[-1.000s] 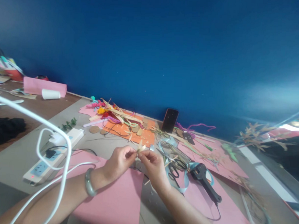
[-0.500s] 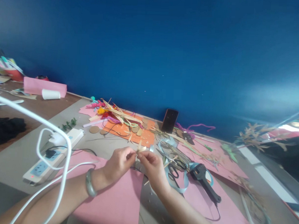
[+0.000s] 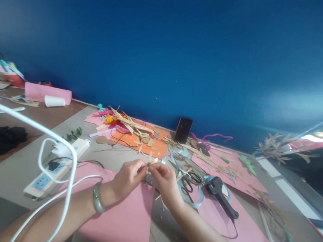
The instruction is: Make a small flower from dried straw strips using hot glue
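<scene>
Between my two hands, above the middle of the table, is a small piece of pale dried husk or leaf [image 3: 153, 161] with pointed tips sticking up. My left hand [image 3: 131, 175], with a grey-green bangle at the wrist, pinches it from the left. From the right, my right hand [image 3: 164, 177] pinches the same piece, its thumb and fingertips touching those of the left. The fingers hide the lower part of the piece. To the right of my right hand lie black-handled scissors [image 3: 188, 185], a loop of light blue ribbon [image 3: 200, 196] and a black glue gun [image 3: 221, 198].
A power strip [image 3: 56, 172] with a white cable [image 3: 71, 188] arching over my left forearm is at left. Pink paper [image 3: 126, 218] lies under my hands. Dried stalks cover orange paper [image 3: 157, 149] behind. A phone [image 3: 183, 130] leans against the blue wall [image 3: 163, 57].
Almost nothing differs. Both hands stay pinched on the dried piece in the same spot, with only a slight shift of the fingers.
</scene>
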`<action>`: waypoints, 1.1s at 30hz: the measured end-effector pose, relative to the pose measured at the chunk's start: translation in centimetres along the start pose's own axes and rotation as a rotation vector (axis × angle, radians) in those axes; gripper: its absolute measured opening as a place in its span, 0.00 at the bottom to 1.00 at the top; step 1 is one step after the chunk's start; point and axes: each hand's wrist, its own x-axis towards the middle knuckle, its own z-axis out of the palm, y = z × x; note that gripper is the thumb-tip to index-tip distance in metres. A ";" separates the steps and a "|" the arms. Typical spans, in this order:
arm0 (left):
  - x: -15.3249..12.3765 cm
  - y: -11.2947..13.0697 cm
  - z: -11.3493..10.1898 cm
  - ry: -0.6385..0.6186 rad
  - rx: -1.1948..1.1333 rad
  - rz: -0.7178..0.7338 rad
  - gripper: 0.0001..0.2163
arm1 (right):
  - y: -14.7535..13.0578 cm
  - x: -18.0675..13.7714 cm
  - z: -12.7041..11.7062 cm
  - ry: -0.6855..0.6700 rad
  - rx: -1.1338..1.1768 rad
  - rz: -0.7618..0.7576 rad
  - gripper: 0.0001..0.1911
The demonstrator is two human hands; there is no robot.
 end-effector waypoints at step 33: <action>0.5 -0.1 -0.2 0.023 -0.178 -0.117 0.09 | -0.4 0.1 -0.2 -0.025 0.002 -0.107 0.08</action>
